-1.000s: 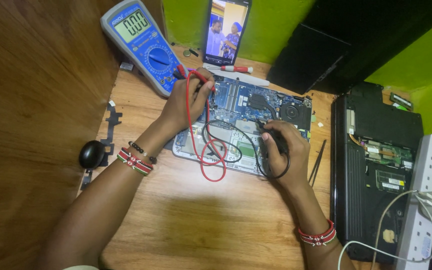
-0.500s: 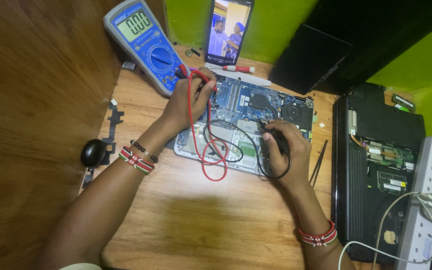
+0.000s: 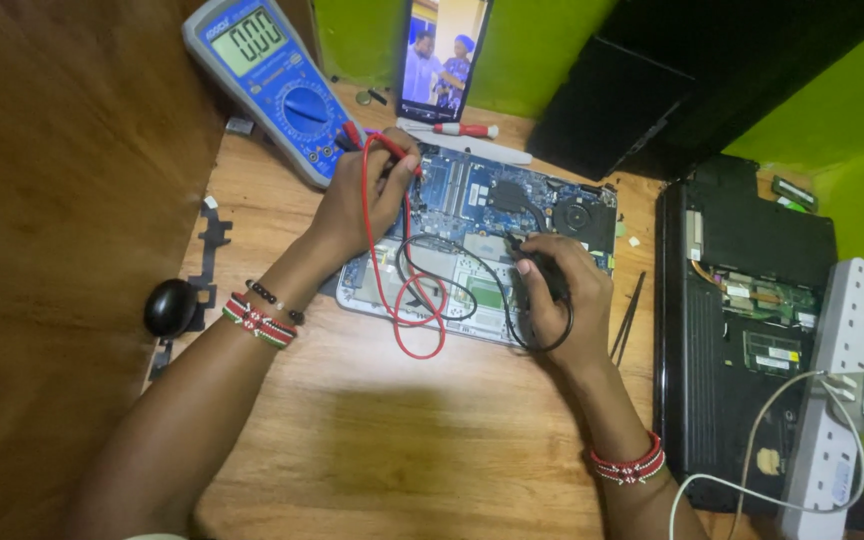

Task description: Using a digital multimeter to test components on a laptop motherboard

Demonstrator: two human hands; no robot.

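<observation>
My left hand (image 3: 367, 195) pinches the red probe (image 3: 392, 150) at the upper left of the opened laptop board (image 3: 492, 220); my right hand (image 3: 557, 300) grips the black probe (image 3: 542, 275) at the board's middle. Since 1 second ago both hands barely moved, so I judge the probing continues. I count 2 probes, 1 blue multimeter (image 3: 277, 80), 1 phone (image 3: 444, 55), 2 black laptops (image 3: 742, 330).
</observation>
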